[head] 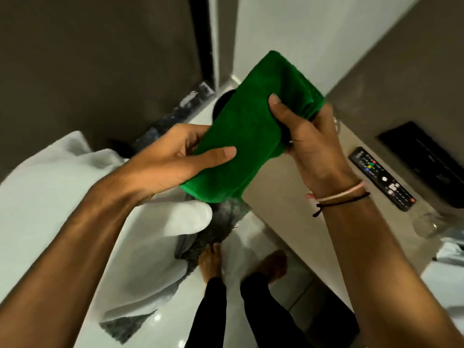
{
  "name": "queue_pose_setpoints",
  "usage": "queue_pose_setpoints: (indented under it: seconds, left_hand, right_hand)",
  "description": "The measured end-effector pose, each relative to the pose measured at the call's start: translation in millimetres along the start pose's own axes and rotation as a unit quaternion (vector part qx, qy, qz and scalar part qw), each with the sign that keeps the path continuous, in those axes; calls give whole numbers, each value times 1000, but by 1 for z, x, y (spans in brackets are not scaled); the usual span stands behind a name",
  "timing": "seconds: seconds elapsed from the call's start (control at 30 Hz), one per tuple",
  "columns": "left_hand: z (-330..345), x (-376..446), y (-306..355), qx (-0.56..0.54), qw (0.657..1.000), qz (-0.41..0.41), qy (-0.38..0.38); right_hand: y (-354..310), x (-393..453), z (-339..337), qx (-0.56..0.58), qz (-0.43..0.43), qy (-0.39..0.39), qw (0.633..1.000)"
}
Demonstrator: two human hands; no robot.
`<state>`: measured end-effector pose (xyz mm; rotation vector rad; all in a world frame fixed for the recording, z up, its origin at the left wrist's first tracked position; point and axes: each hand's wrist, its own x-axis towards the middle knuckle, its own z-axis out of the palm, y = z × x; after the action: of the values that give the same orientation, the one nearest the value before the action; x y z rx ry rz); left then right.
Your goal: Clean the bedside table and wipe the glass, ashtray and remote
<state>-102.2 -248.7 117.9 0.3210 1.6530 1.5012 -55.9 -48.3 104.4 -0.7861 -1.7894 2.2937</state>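
Observation:
A folded green cloth [248, 131] is held up in front of me between both hands. My left hand [173, 156] grips its lower end, thumb on top. My right hand [308, 144] pinches its upper right part, and something dark shows under those fingers; what it is I cannot tell. The black remote [383, 178] lies flat on the beige bedside table [288, 209] to the right of my right wrist. A clear glass [426, 222] stands near the table's right edge, blurred. Another bit of clear glass [337, 126] peeks out behind my right hand.
A bed with white linen [62, 197] fills the left side. A dark round object [223, 104] sits on the floor behind the cloth. A black wall panel [426, 156] is set above the table. My bare feet [211, 262] stand on glossy white floor beside a grey rug.

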Motion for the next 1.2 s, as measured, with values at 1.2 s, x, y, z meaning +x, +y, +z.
queue_pose_setpoints:
  seconds: [1.2]
  left_hand:
    - [-71, -161, -69, 655, 722, -149, 165]
  right_hand:
    - [111, -91, 201, -479, -78, -125, 865]
